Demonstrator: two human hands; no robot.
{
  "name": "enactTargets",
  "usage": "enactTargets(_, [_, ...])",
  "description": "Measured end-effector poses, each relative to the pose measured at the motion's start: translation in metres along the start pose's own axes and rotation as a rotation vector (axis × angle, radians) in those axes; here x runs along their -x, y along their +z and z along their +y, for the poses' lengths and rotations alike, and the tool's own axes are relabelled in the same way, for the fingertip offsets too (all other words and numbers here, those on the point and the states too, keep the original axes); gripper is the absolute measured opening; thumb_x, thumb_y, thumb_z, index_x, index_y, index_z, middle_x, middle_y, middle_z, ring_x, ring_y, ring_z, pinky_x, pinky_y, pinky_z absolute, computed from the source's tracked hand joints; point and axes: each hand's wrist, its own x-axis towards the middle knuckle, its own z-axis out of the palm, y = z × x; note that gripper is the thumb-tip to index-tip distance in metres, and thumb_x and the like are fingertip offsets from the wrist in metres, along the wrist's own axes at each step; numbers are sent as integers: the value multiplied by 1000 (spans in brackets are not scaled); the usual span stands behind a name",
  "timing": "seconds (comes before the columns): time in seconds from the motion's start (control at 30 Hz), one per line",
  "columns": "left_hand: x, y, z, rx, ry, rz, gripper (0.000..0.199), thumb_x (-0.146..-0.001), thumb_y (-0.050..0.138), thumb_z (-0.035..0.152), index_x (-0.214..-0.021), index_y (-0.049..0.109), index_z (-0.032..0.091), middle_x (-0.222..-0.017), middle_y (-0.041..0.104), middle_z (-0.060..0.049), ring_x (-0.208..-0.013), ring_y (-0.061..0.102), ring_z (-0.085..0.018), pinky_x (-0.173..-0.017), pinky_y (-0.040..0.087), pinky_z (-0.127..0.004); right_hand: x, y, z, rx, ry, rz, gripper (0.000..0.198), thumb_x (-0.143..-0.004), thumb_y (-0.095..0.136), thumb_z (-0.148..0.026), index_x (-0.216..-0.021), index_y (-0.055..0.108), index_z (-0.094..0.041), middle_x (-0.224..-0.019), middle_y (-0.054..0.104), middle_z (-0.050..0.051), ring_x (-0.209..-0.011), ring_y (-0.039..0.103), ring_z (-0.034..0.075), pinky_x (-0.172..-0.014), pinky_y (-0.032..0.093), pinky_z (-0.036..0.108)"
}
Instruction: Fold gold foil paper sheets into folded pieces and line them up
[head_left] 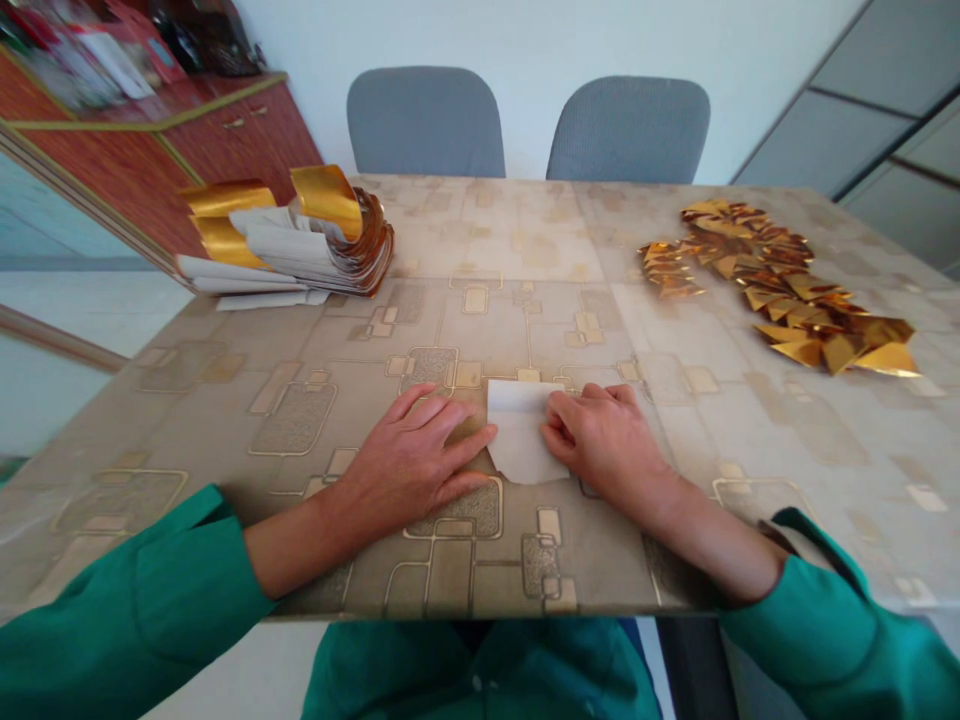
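A small white piece of paper [519, 440] lies on the patterned tablecloth in front of me, with a crease across its upper part and an uneven lower edge. My left hand [427, 450] rests beside it, fingers stretched out, one fingertip touching the paper's left edge. At the right edge, my right hand [600, 430] has its fingers curled together on the paper; the thumb and forefinger pinch or press the edge there. The paper's right border is partly hidden under those fingers.
A stack of gold-and-white paper sheets [300, 250] sits at the table's back left. Folded gold paper pieces [780, 280] lie in rows on the right. Two grey chairs [426, 120] stand behind the table [480, 230], and a wooden cabinet [232, 140] is at the left.
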Motion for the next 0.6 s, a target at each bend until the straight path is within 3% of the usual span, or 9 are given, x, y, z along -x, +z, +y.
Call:
enactTargets(0.13, [-6, -5, -9, 139, -87, 86, 27, -101, 50, 35, -104, 73, 21, -107, 67, -8, -97, 58, -23, -94, 44, -43, 0, -3, 0, 0, -12, -21, 17, -90, 52, -24, -80, 64, -19, -70, 66, 5, -70, 53, 19, -69, 21, 33])
enactTargets(0.2, [-17, -4, -11, 208, -158, 117, 29, -101, 52, 34, -121, 66, 18, -114, 66, -9, -101, 58, -22, -91, 46, -40, -1, -4, 0, -13, -3, -33, 17, -90, 53, -24, -79, 65, -19, -72, 66, 6, -69, 52, 18, -69, 22, 33])
enactTargets(0.27, [-31, 1, -10, 233, -180, 112, 45, -97, 59, 38, -136, 54, 15, -128, 62, -12, -114, 55, -26, -98, 44, -43, -1, -4, 2, -35, 4, -47, 16, -90, 55, -25, -79, 65, -19, -72, 66, 5, -69, 53, 18, -70, 24, 33])
enactTargets(0.37, [-48, 11, -7, 288, -174, 11, 59, -93, 66, 35, -143, 45, 13, -136, 58, -13, -122, 51, -27, -104, 41, -44, -1, -2, 9, -89, 1, -8, 7, -87, 62, -26, -86, 65, -20, -75, 66, 3, -77, 56, 21, -73, 28, 33])
enactTargets(0.5, [-53, 17, -3, 331, -194, -38, 55, -92, 67, 33, -139, 47, 12, -121, 63, -11, -110, 55, -26, -98, 45, -42, -1, 4, 19, -140, -43, 190, 40, -81, 72, -26, -118, 60, -19, -109, 67, 9, -101, 56, 27, -78, 32, 34])
enactTargets(0.6, [-50, 16, -2, 318, -189, -11, 43, -94, 63, 33, -131, 53, 13, -116, 63, -10, -106, 54, -26, -94, 46, -42, -3, 7, 23, -190, -102, 229, 47, -82, 72, -22, -126, 57, -20, -117, 65, 9, -105, 54, 27, -80, 32, 34])
